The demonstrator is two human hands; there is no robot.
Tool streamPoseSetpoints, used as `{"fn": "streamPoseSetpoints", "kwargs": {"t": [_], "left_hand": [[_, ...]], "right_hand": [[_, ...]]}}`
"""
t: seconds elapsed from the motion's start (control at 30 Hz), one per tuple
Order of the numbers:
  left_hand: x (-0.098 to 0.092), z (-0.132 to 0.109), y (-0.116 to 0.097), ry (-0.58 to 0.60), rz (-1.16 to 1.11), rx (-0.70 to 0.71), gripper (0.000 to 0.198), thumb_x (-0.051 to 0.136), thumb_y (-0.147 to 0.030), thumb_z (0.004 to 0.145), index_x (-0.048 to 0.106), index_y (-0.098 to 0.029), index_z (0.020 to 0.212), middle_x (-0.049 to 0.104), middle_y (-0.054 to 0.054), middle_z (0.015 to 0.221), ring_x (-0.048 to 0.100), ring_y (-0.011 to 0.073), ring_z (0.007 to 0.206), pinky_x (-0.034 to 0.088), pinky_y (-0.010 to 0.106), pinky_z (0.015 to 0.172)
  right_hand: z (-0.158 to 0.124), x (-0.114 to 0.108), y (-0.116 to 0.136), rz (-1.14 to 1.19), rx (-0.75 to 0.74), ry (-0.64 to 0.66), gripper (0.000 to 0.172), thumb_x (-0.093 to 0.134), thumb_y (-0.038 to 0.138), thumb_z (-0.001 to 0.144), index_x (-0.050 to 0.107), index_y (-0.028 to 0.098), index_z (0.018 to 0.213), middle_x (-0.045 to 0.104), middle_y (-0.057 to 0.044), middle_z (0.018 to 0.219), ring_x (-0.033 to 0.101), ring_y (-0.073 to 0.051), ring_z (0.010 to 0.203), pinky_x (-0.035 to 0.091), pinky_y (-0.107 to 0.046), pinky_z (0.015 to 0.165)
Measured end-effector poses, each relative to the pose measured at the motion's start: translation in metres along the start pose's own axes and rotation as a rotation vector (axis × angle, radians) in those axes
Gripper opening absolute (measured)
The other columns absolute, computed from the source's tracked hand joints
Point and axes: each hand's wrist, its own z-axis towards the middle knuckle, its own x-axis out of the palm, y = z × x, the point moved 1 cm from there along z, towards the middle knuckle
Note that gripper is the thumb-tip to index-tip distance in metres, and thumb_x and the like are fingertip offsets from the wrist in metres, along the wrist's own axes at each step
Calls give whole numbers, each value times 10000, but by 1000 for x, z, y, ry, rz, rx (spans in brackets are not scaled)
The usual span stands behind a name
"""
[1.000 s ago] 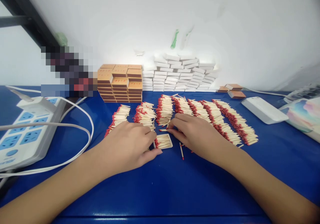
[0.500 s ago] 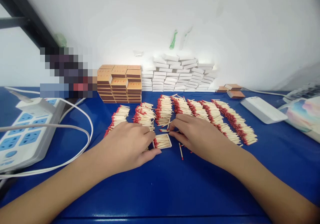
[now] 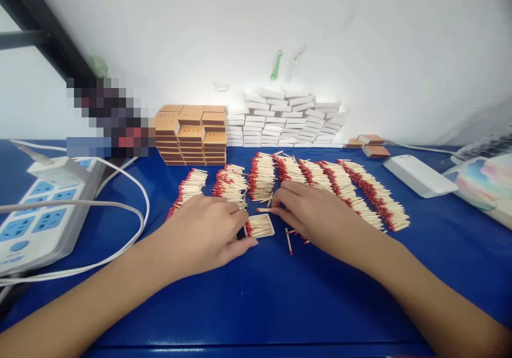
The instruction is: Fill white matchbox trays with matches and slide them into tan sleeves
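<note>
At center frame, a person's right hand (image 3: 314,208) pinched a match (image 3: 263,209) by its plain end, red head pointing left, length running crosswise, pictured just above a match-filled tray (image 3: 272,225); the left hand (image 3: 208,230) flanked the tray's left end, its grip unclear.
</note>
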Motion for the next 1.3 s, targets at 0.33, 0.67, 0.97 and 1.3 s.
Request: {"fn": "streamPoseSetpoints", "kwargs": {"t": [0.33,0.67,0.97,1.3], "left_hand": [[3,-1,2,-66,0,38,325,701,-424,999,612,-193,788,712,-1,750,698,215,663,352,335,573],[4,-1,2,-105,6,64,293,692,-417,1005,625,-193,829,713,-4,756,703,207,658,357,332,566],[3,-2,1,-123,2,56,301,688,-425,1010,642,-194,823,720,-7,763,713,210,668,387,345,570],[-1,0,-3,-16,7,15,266,681,-436,1011,703,-194,901,744,9,788,735,242,715,421,356,591]], "right_hand": [[-8,-1,11,-18,-245,-131,134,749,86,961,680,153,868,660,-19,857,618,-155,712,415,-284,592],[-9,5,16,-40,-216,-115,132,728,59,950,681,153,871,644,-23,860,608,-163,724,393,-303,588],[-10,0,14,215,-100,-28,143,606,172,1053,690,178,938,655,-30,928,630,-170,778,425,-303,659],[-2,8,-9,97,-18,-102,199,548,163,1079,745,194,1073,688,-58,963,673,-202,876,439,-306,713]]}}
